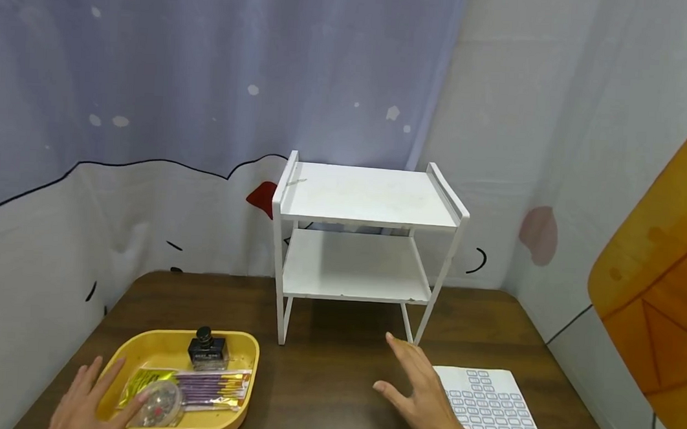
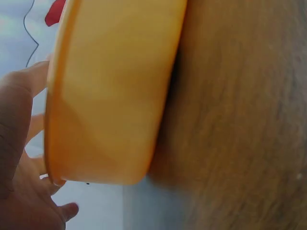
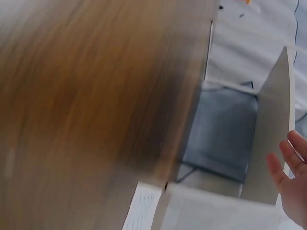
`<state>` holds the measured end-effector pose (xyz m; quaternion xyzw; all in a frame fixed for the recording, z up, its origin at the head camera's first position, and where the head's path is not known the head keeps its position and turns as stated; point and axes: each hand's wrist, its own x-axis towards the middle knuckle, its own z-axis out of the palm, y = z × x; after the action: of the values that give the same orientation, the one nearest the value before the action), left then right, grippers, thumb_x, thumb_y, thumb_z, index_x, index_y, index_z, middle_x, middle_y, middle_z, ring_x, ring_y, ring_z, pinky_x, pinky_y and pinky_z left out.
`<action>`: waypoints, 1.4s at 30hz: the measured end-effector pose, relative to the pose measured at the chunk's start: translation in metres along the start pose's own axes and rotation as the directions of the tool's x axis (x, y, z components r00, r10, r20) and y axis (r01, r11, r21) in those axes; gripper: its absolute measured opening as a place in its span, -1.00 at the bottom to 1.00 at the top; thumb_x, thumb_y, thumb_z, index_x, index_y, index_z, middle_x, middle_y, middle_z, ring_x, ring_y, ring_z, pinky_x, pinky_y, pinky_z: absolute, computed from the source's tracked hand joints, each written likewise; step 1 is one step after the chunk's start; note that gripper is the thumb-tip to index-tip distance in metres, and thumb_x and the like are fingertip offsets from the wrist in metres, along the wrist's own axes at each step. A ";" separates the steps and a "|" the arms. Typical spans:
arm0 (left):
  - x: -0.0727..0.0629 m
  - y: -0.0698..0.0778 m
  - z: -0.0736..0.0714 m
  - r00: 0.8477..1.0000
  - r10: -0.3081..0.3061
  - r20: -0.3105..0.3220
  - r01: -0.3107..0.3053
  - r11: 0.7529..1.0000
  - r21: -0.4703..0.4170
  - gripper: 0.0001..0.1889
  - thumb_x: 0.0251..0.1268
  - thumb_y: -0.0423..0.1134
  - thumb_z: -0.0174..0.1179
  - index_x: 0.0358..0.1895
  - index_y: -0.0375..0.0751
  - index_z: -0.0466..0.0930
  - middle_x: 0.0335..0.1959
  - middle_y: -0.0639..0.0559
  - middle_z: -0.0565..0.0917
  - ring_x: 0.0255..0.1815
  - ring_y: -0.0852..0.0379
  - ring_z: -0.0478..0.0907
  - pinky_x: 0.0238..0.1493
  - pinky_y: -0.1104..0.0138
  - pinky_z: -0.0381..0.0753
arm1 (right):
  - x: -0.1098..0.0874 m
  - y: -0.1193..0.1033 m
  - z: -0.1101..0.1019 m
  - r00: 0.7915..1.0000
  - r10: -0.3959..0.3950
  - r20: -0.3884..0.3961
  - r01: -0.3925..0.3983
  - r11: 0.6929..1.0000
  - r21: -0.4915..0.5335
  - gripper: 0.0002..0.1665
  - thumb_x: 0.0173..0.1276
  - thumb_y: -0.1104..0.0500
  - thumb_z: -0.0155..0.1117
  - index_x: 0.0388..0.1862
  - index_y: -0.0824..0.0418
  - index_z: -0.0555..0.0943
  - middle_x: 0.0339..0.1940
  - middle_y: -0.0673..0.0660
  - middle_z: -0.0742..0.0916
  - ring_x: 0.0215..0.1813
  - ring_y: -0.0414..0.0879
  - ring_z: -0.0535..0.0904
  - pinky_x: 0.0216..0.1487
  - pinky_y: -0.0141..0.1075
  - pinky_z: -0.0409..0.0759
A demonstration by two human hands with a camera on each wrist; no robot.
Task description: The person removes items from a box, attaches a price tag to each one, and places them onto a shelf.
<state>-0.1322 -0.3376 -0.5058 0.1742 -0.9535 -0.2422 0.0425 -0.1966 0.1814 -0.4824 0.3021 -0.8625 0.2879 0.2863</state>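
My left hand (image 1: 91,399) is at the left end of a yellow plastic tray (image 1: 247,352), with fingers spread over its rim. In the left wrist view the fingers overlap the rim of the tray's orange-looking side (image 2: 115,96). Inside lie a small square glass bottle with a black cap (image 1: 207,350), a clear packet of purple sticks (image 1: 212,389) and a round clear plastic container (image 1: 161,404), close by my left thumb. My right hand (image 1: 418,393) hovers over the table with fingers extended and thumb apart, holding nothing, left of a white printed sheet (image 1: 491,403).
A white two-tier shelf (image 1: 374,193) stands at the back middle of the brown wooden table (image 1: 311,381). Its lower shelf (image 1: 358,267) is bare. Behind the table hangs a printed cloth (image 1: 203,226), with an orange-yellow shape (image 1: 660,289) on the right side.
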 end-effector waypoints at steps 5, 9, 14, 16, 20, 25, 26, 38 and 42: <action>0.003 -0.008 0.002 0.998 0.041 0.050 -0.036 0.995 -0.098 -0.06 0.39 0.29 0.06 0.54 -0.36 0.01 0.54 -0.55 -0.12 0.54 -0.56 -0.30 0.29 -0.53 -0.10 | 0.008 -0.017 0.018 0.998 -0.053 0.024 0.051 0.997 0.060 -0.06 0.21 -0.05 0.49 0.52 0.10 0.33 0.32 0.09 0.62 0.29 -0.06 0.52 0.21 -0.13 0.56; 0.006 -0.014 0.003 0.995 0.081 0.062 -0.072 0.988 -0.137 -0.11 0.46 0.24 0.01 0.52 -0.42 0.04 0.54 -0.56 -0.16 0.52 -0.60 -0.29 0.31 -0.51 -0.13 | 0.016 -0.030 0.029 0.994 -0.090 0.061 0.084 0.992 0.099 -0.08 0.27 -0.10 0.43 0.53 0.09 0.31 0.33 0.09 0.62 0.31 -0.06 0.52 0.19 -0.07 0.58; 0.005 -0.018 0.007 0.991 0.136 0.017 -0.131 0.974 -0.185 -0.18 0.50 0.17 0.01 0.50 -0.45 0.08 0.55 -0.56 -0.15 0.51 -0.63 -0.28 0.32 -0.51 -0.17 | 0.029 -0.044 0.044 0.985 -0.140 0.101 0.126 0.983 0.136 -0.09 0.32 -0.18 0.36 0.55 0.06 0.28 0.34 0.05 0.62 0.32 -0.05 0.51 0.22 -0.08 0.58; 0.004 -0.020 0.009 0.986 0.165 -0.030 -0.168 0.967 -0.193 -0.22 0.51 0.10 0.03 0.48 -0.48 0.12 0.53 -0.59 -0.10 0.49 -0.65 -0.24 0.34 -0.50 -0.18 | 0.035 -0.049 0.050 0.978 -0.170 0.118 0.151 0.976 0.154 -0.08 0.32 -0.19 0.34 0.56 0.06 0.27 0.33 0.04 0.63 0.32 -0.04 0.52 0.23 -0.08 0.57; 0.003 -0.023 0.009 0.980 0.187 -0.072 -0.198 0.959 -0.200 -0.26 0.52 0.05 0.04 0.48 -0.48 0.13 0.52 -0.59 -0.06 0.49 -0.65 -0.20 0.38 -0.46 -0.21 | 0.048 -0.061 0.061 0.961 -0.238 0.143 0.210 0.960 0.185 -0.07 0.30 -0.20 0.36 0.56 0.06 0.27 0.29 0.03 0.65 0.30 -0.06 0.53 0.26 -0.11 0.57; 0.003 -0.021 0.006 0.992 0.126 -0.011 -0.125 0.969 -0.212 -0.19 0.51 0.15 0.01 0.54 -0.39 0.05 0.56 -0.53 -0.11 0.46 -0.66 -0.11 0.31 -0.49 -0.06 | 0.064 -0.078 0.074 0.935 -0.286 0.211 0.236 0.943 0.234 -0.07 0.27 -0.19 0.40 0.54 0.05 0.30 0.33 0.01 0.62 0.33 -0.10 0.52 0.33 -0.19 0.52; 0.003 -0.020 0.005 0.994 0.107 0.009 -0.103 0.972 -0.212 -0.17 0.50 0.18 0.01 0.55 -0.35 0.03 0.57 -0.50 -0.14 0.45 -0.66 -0.09 0.28 -0.50 -0.02 | 0.066 -0.081 0.077 0.928 -0.293 0.228 0.237 0.941 0.243 -0.07 0.27 -0.18 0.40 0.54 0.04 0.30 0.35 0.00 0.61 0.33 -0.11 0.52 0.34 -0.20 0.51; 0.002 -0.016 0.000 0.998 0.043 0.043 -0.033 0.977 -0.211 -0.14 0.48 0.27 -0.05 0.60 -0.21 -0.06 0.61 -0.40 -0.15 0.47 -0.60 -0.03 0.19 -0.47 0.13 | 0.090 -0.111 0.109 0.864 -0.371 0.339 0.270 0.912 0.308 -0.12 0.28 -0.15 0.40 0.50 0.10 0.36 0.38 -0.04 0.59 0.26 -0.23 0.55 0.32 -0.46 0.44; -0.002 -0.015 0.001 0.998 0.054 -0.009 -0.055 0.974 -0.219 -0.19 0.51 0.22 -0.05 0.59 -0.23 0.01 0.60 -0.40 -0.07 0.46 -0.59 0.02 0.22 -0.45 0.13 | 0.097 -0.121 0.118 0.826 -0.368 0.427 0.235 0.913 0.333 -0.16 0.33 -0.12 0.38 0.52 0.06 0.34 0.43 -0.05 0.55 0.33 -0.24 0.52 0.35 -0.46 0.40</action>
<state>-0.1259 -0.3492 -0.5138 0.1426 -0.9253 -0.3445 0.0694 -0.2145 -0.0110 -0.4577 0.5331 -0.8002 0.2677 0.0621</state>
